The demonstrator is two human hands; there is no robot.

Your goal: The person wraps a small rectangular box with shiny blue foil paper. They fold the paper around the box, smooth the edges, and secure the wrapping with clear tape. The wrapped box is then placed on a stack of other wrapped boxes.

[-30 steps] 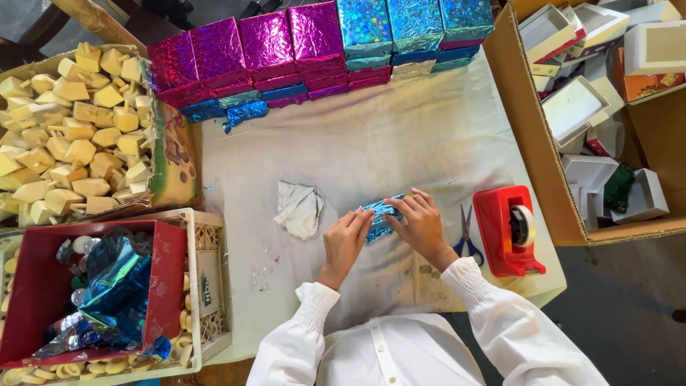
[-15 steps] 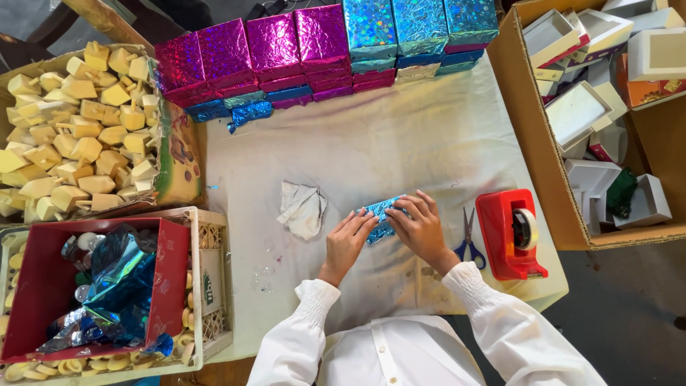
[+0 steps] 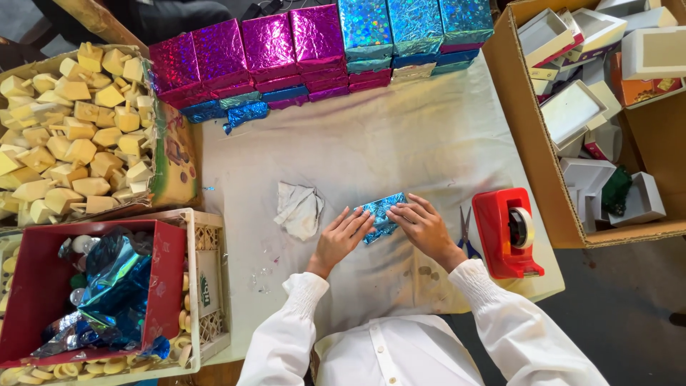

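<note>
A small box wrapped in shiny blue foil (image 3: 381,212) lies on the white cloth-covered table (image 3: 386,143). My left hand (image 3: 341,238) presses its fingertips on the box's left end. My right hand (image 3: 424,227) lies flat over its right side, fingers spread on the foil. Both sleeves are white. The part of the box under my fingers is hidden.
A crumpled white cloth (image 3: 299,208) lies left of the box. Scissors (image 3: 465,234) and a red tape dispenser (image 3: 508,232) sit to the right. Wrapped pink and blue boxes (image 3: 314,43) line the far edge. A carton of white boxes (image 3: 593,107) stands right; a bin of wooden pieces (image 3: 78,129) and a red tray with blue foil (image 3: 107,293) stand left.
Both hands stay on the blue foil box; the fingers have shifted slightly along the foil. Nothing else has moved.
</note>
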